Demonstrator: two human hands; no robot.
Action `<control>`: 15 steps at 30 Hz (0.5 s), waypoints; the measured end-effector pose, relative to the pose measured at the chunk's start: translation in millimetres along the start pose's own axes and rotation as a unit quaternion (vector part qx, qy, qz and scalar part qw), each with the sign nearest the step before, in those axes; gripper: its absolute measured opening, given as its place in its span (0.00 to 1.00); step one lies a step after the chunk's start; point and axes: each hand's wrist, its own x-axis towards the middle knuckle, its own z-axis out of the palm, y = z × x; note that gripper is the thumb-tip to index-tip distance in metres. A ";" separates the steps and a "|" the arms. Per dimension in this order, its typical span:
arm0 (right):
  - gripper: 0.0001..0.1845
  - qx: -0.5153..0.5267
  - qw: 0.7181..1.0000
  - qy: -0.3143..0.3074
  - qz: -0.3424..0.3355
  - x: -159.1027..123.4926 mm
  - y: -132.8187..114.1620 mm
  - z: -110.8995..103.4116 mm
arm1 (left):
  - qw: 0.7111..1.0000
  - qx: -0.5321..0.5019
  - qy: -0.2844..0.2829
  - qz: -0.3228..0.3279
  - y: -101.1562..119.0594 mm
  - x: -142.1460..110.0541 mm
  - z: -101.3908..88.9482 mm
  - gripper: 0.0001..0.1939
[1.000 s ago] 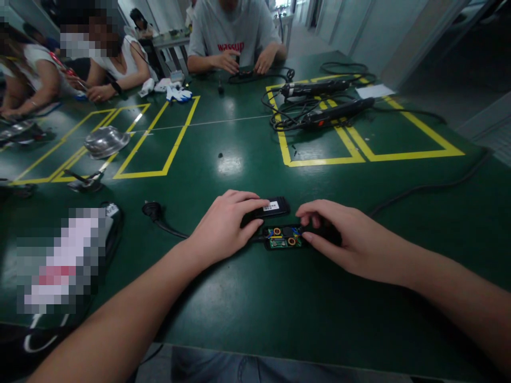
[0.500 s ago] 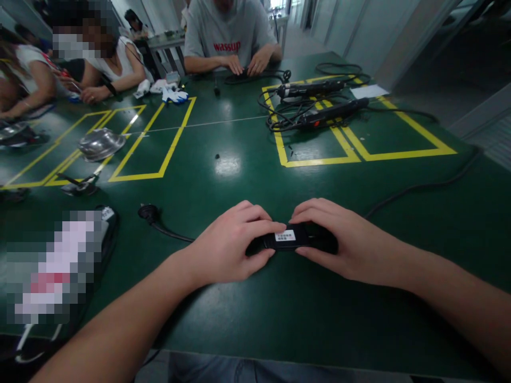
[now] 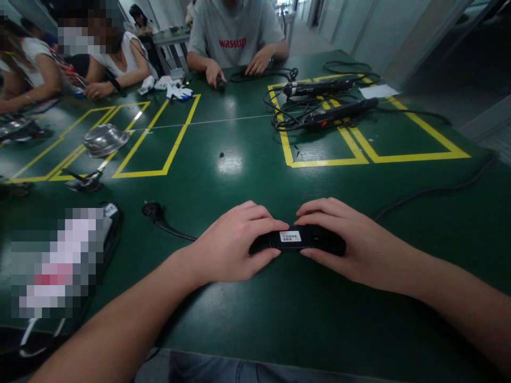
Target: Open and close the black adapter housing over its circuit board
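Observation:
A black oblong box with a white label (image 3: 290,236) lies flat on the green table between my hands. My left hand (image 3: 243,242) grips its left end, thumb on the near side and fingers over the far side. My right hand (image 3: 339,242) holds the right end the same way, fingers curved round it. A black power plug (image 3: 151,210) rests to the left, its cord running under my left hand. From behind my right hand a black cable (image 3: 423,189) stretches across the table to the right. Both ends of the box are partly hidden by my hands.
Two black corded tools (image 3: 339,113) lie tangled inside yellow tape at the back right. A metal bowl (image 3: 106,140) and a blurred-out item (image 3: 59,260) are on the left. White-and-blue gloves (image 3: 179,92) lie farther back. Co-workers sit across the table and at the left.
The view has shifted slightly, and my hands keep their hold on the box. Across the table, the co-worker's hand has moved onto a small dark object that lay on the table.

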 end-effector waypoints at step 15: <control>0.02 -0.015 1.000 -0.016 0.018 -3.2 -1.5 -0.3 | 0.989 0.075 0.079 -0.096 -10.5 0.1 1.7 0.03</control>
